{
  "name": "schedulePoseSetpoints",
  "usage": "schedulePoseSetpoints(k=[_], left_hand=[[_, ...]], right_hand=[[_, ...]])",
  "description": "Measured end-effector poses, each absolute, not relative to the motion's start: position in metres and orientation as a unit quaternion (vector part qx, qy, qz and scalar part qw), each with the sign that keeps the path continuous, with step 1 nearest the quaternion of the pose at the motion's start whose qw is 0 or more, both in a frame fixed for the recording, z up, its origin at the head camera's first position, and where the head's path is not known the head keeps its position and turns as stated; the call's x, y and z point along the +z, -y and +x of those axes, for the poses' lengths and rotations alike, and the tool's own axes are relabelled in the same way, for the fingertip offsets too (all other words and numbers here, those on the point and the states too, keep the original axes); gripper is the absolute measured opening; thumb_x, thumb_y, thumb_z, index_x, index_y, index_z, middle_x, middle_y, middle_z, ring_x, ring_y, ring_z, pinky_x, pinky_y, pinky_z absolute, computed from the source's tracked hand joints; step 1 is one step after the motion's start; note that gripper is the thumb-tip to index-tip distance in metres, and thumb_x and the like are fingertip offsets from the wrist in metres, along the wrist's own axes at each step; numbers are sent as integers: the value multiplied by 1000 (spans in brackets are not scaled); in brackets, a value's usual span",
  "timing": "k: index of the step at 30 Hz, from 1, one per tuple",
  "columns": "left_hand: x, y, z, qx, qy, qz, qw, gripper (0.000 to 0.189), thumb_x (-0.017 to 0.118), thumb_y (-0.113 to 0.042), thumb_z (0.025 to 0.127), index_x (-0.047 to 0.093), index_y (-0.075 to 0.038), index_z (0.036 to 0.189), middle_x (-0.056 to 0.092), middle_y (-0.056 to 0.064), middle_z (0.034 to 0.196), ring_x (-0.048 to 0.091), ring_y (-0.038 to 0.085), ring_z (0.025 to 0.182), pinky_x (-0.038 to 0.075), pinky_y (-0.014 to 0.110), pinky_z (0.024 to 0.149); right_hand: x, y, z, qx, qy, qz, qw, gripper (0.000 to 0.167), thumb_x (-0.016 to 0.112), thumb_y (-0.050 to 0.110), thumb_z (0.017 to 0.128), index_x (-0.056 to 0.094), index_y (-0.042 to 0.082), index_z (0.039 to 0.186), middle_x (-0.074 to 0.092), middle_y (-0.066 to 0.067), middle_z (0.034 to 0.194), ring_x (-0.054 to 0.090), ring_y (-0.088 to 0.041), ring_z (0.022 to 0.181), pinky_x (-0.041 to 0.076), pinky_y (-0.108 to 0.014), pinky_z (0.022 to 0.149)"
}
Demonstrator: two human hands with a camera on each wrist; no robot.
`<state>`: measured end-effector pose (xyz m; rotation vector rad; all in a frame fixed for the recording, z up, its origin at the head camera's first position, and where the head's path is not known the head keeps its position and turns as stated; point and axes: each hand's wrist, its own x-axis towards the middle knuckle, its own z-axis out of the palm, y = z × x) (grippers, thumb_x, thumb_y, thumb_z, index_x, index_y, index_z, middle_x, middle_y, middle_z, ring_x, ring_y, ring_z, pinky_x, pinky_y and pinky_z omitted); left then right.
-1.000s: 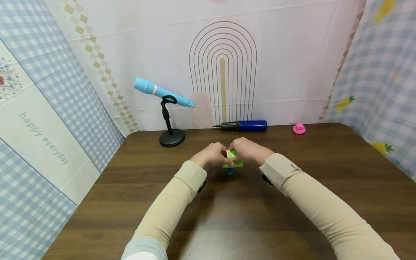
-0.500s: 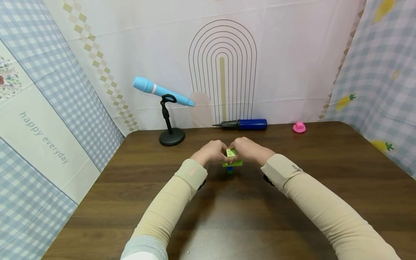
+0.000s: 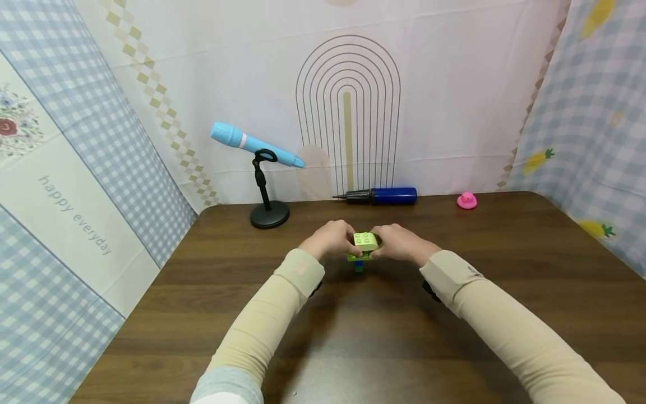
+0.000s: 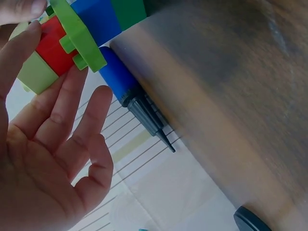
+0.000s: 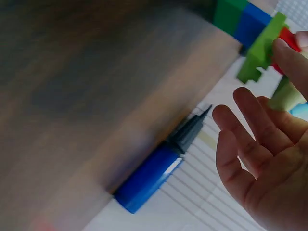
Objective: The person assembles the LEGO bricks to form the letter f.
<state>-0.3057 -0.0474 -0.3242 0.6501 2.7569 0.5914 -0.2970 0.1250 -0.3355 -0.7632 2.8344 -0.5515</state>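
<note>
A stack of toy building bricks stands upright mid-table. From the bottom up come a dark green brick (image 4: 129, 12), a blue brick (image 4: 98, 20), a lime green plate (image 4: 77, 33), a red brick (image 4: 52, 42) and a pale green studded brick (image 3: 365, 240). My left hand (image 3: 333, 238) holds the upper bricks from the left, thumb in front and fingertips behind, its other fingers loosely bent. From the right, my right hand (image 3: 401, 242) pinches the same part, its thumb (image 5: 291, 55) over the red brick. The head view hides the red brick.
Along the table's back edge are a black microphone stand (image 3: 270, 214), a blue hand pump (image 3: 393, 196) and a pink rubber duck (image 3: 466, 200). A light blue toy microphone (image 3: 257, 146) shows against the back cloth. Patterned cloths (image 3: 101, 163) border the table.
My right hand has shifted a little to the right and no longer covers much of the pale green brick, whose studs now show. The left hand stays about where it was.
</note>
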Motion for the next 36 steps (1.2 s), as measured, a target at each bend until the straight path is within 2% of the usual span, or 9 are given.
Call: schedulePoseSetpoints(k=[5, 9, 13, 18, 24, 26, 30, 36], left_hand=[[-328, 48, -304, 211, -946, 219, 115, 24, 72, -30, 70, 63, -11, 82, 60, -4, 73, 52, 11, 65, 42, 23, 60], [-336, 51, -302, 202, -948, 220, 113, 26, 72, -26, 72, 63, -9, 89, 59, -3, 76, 53, 11, 69, 43, 24, 64], [-347, 55, -301, 196, -949, 214, 122, 31, 72, -24, 72, 63, -8, 97, 58, -4, 79, 52, 11, 72, 42, 25, 67], [-351, 58, -300, 230, -944, 203, 120, 30, 71, -23, 72, 63, -6, 96, 59, -2, 79, 52, 12, 72, 42, 26, 67], [-347, 56, -301, 291, -933, 185, 106, 42, 68, -23, 76, 55, 0, 110, 59, 6, 96, 54, 15, 85, 43, 28, 74], [-347, 55, -300, 304, -931, 176, 101, 42, 67, -24, 77, 53, 1, 108, 57, 8, 98, 53, 17, 89, 43, 29, 76], [-347, 54, -299, 316, -929, 166, 95, 33, 66, -26, 77, 53, -1, 95, 55, 7, 91, 50, 19, 85, 41, 30, 75], [-349, 52, -298, 338, -921, 160, 112, 29, 64, -26, 80, 54, -1, 91, 53, 5, 83, 48, 18, 77, 40, 28, 67]], right_hand=[[-346, -132, -299, -215, -940, -240, 110, 36, 70, 23, 74, 56, 1, 100, 57, -4, 84, 53, -15, 74, 44, -31, 66], [-349, -133, -299, -227, -937, -242, 109, 32, 70, 20, 74, 59, 2, 98, 59, -3, 82, 54, -15, 75, 44, -31, 68], [-350, -132, -299, -234, -936, -240, 109, 32, 70, 20, 74, 59, 3, 98, 59, -2, 83, 55, -15, 77, 45, -32, 69], [-349, -135, -298, -268, -926, -241, 114, 32, 69, 18, 75, 59, 1, 101, 60, -5, 89, 56, -17, 82, 45, -33, 71], [-343, -144, -298, -331, -911, -222, 108, 34, 65, 19, 78, 58, -4, 103, 62, -10, 94, 58, -20, 84, 46, -33, 70], [-342, -147, -298, -358, -904, -201, 121, 39, 64, 21, 80, 56, -6, 107, 61, -12, 96, 59, -21, 82, 46, -34, 67], [-339, -152, -295, -401, -886, -171, 159, 50, 59, 24, 84, 47, -11, 116, 59, -18, 101, 61, -25, 79, 47, -37, 62], [-337, -155, -290, -417, -873, -169, 186, 52, 54, 25, 87, 42, -15, 118, 55, -24, 106, 61, -27, 79, 47, -39, 63]])
